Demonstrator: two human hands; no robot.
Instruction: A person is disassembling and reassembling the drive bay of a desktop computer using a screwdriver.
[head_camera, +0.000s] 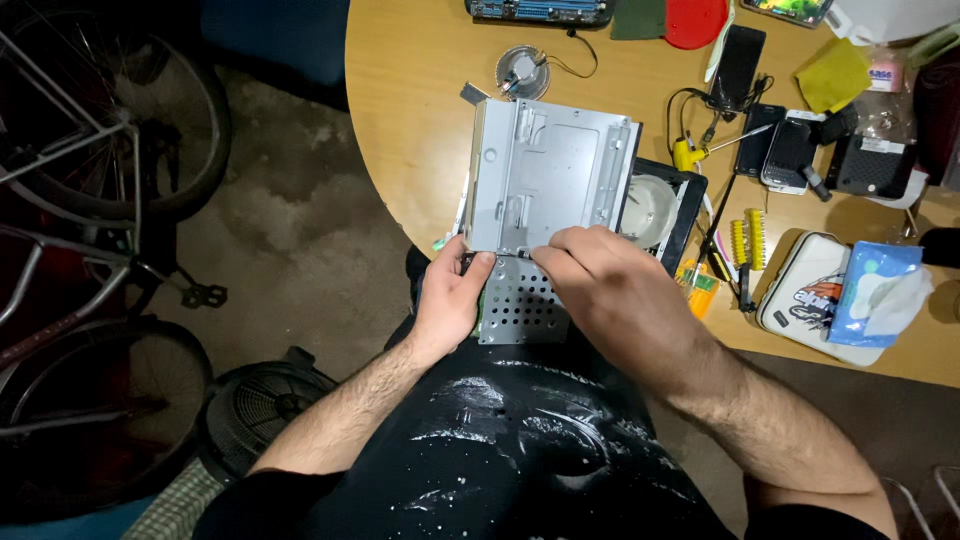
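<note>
Lighting: dim overall; overhead light brightest on the round wooden table, upper centre. Left third of frame in deep shadow. Glare: glossy dark trousers, bottom centre. Slight wide-angle bending at the edges.

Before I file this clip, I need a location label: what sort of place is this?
Probably a home or small-shop electronics repair corner. Both hands grip a grey metal chassis at a round wooden table strewn with phones and a yellow screwdriver; a bicycle stands beside it on a rough floor.

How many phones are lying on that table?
3 for certain: one black phone near the red lid, and two phones side by side just below it. Others may be hidden in the clutter.
</note>
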